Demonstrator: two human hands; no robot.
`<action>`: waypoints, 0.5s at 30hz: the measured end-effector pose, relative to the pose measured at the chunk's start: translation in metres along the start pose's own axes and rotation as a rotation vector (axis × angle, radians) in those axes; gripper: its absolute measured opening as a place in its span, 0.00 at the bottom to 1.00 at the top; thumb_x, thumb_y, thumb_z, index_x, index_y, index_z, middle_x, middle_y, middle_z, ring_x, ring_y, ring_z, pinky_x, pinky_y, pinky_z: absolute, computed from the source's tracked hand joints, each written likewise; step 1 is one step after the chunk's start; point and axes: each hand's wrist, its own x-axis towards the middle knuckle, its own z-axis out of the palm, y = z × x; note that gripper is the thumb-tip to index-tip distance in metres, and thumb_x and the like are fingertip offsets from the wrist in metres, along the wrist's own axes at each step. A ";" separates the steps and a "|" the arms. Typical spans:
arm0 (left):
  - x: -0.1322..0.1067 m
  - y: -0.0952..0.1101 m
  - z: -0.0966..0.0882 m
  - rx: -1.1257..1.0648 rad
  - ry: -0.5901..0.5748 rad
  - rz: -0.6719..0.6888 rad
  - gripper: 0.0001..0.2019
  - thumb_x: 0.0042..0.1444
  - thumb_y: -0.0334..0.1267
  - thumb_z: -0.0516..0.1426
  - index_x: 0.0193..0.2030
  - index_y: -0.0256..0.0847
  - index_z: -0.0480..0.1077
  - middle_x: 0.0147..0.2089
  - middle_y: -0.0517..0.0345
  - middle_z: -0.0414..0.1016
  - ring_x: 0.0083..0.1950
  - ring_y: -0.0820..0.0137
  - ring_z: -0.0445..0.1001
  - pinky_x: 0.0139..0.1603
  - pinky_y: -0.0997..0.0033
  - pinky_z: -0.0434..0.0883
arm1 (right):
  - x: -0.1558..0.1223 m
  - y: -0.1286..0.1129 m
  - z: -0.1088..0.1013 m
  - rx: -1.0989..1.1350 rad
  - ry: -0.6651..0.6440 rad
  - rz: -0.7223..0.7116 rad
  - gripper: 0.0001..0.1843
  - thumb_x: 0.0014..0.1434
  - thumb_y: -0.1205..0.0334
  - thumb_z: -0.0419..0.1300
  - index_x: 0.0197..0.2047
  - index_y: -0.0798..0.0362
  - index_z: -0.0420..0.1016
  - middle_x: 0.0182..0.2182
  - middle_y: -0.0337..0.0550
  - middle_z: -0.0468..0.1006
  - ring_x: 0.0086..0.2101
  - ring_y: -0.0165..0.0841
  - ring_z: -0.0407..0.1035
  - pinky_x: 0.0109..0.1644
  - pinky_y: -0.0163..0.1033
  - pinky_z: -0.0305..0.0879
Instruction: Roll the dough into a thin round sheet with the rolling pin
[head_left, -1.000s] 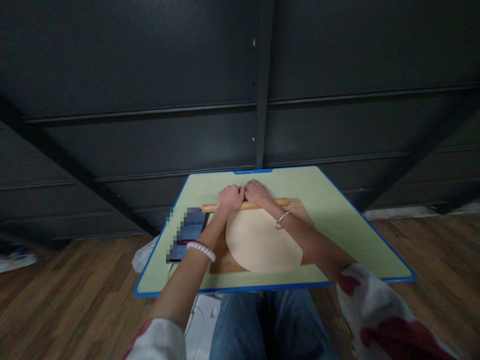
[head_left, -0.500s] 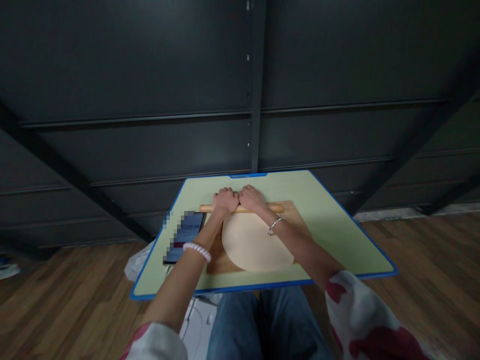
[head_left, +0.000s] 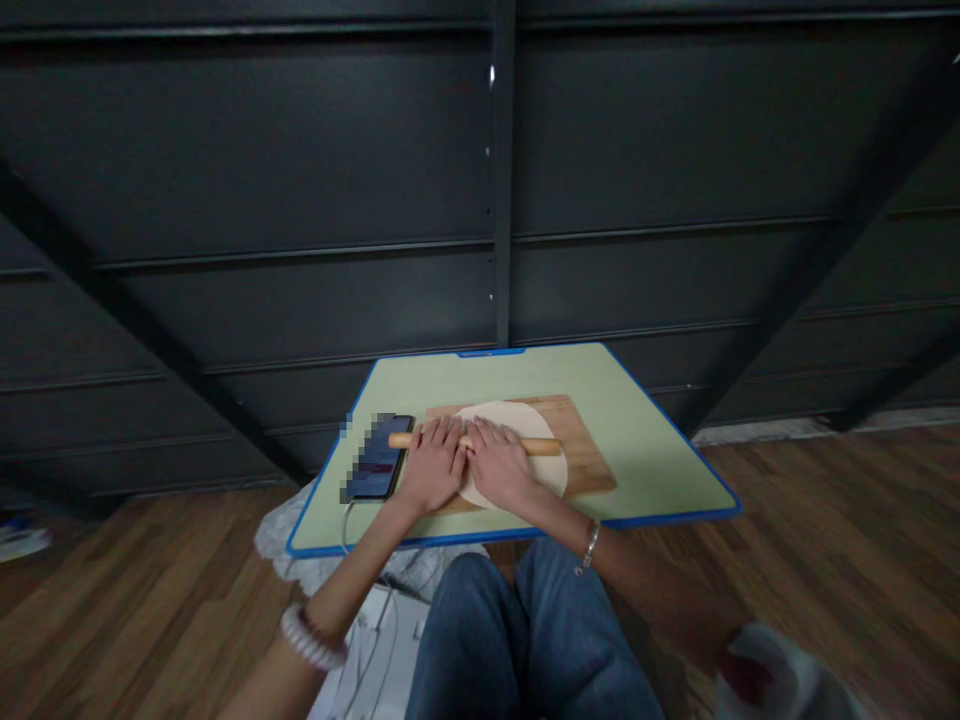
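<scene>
Both my hands lie side by side on a wooden rolling pin [head_left: 540, 446], fingers stretched flat over it. My left hand [head_left: 431, 465] covers the pin's left part, my right hand [head_left: 499, 465] its middle. The pin lies across a round, flat sheet of pale dough [head_left: 517, 418]. The dough rests on a wooden board [head_left: 585, 450], which sits on a light green table with a blue rim [head_left: 645, 430]. The pin's two ends stick out past my hands.
A phone [head_left: 379, 458] lies on the table left of the board, with a cable running off the near edge. Dark metal shelving fills the background. White bags lie on the wooden floor under the table's left side. My jeans-clad knees sit below the table edge.
My hands have drawn the rolling pin back from the dough's far edge toward me, to about its middle. The fingers went from curled to flat. The view has shifted as well.
</scene>
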 end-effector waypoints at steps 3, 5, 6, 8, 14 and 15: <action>-0.025 0.007 -0.009 -0.037 0.012 0.031 0.24 0.63 0.40 0.43 0.62 0.34 0.59 0.64 0.47 0.61 0.65 0.58 0.56 0.65 0.50 0.52 | -0.027 -0.008 -0.010 0.011 0.021 -0.074 0.25 0.65 0.61 0.45 0.62 0.62 0.59 0.60 0.55 0.64 0.58 0.40 0.56 0.63 0.47 0.47; -0.042 0.009 -0.013 -0.053 0.040 0.064 0.24 0.62 0.40 0.44 0.63 0.35 0.59 0.64 0.47 0.60 0.66 0.59 0.56 0.66 0.51 0.51 | -0.043 -0.011 -0.015 0.027 0.030 -0.119 0.25 0.65 0.61 0.46 0.62 0.62 0.58 0.60 0.55 0.63 0.59 0.40 0.54 0.64 0.47 0.46; -0.051 0.010 -0.014 -0.057 0.054 0.080 0.24 0.62 0.39 0.44 0.63 0.36 0.58 0.65 0.48 0.59 0.66 0.60 0.55 0.66 0.51 0.51 | -0.050 -0.011 -0.017 0.036 0.031 -0.140 0.26 0.65 0.61 0.46 0.63 0.63 0.57 0.61 0.54 0.61 0.60 0.40 0.53 0.65 0.46 0.45; -0.067 0.011 -0.015 -0.057 0.068 0.099 0.24 0.64 0.39 0.43 0.65 0.37 0.55 0.66 0.49 0.57 0.68 0.62 0.52 0.66 0.52 0.51 | -0.064 -0.012 -0.019 0.053 0.025 -0.169 0.27 0.65 0.61 0.45 0.64 0.64 0.55 0.63 0.54 0.58 0.62 0.38 0.48 0.66 0.45 0.43; -0.083 0.012 -0.012 -0.042 0.021 0.098 0.24 0.67 0.41 0.37 0.69 0.43 0.45 0.71 0.52 0.44 0.71 0.64 0.41 0.66 0.46 0.46 | -0.083 0.000 -0.020 0.073 -0.009 -0.129 0.28 0.66 0.57 0.42 0.67 0.60 0.50 0.66 0.48 0.52 0.65 0.38 0.40 0.67 0.50 0.37; -0.080 0.012 -0.011 -0.041 0.005 0.092 0.25 0.67 0.43 0.37 0.69 0.44 0.43 0.71 0.53 0.42 0.71 0.63 0.39 0.66 0.45 0.44 | -0.082 0.005 -0.020 0.075 -0.018 -0.110 0.28 0.67 0.56 0.41 0.67 0.58 0.49 0.66 0.47 0.51 0.65 0.38 0.39 0.67 0.51 0.37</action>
